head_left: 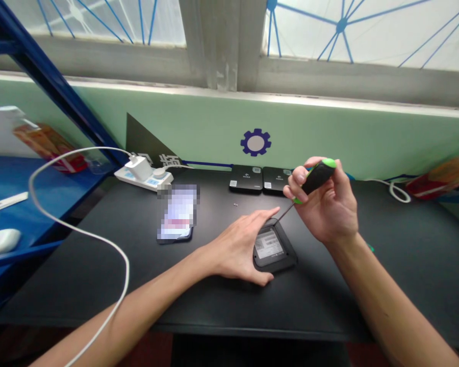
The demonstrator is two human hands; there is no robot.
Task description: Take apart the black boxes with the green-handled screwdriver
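Observation:
A small dark device with a white label on its face lies on the black table. My left hand lies over its left side, thumb at its near edge and fingers along its far edge, holding it down. My right hand is closed round a black screwdriver with a green tip on its handle. The thin shaft slants down to the device's far corner. A tiny screw lies on the table behind the device.
Two more black devices lie at the back by the green wall. A phone lies to the left. A white power strip with a charger trails a white cable across the front left. Blue shelving stands at left.

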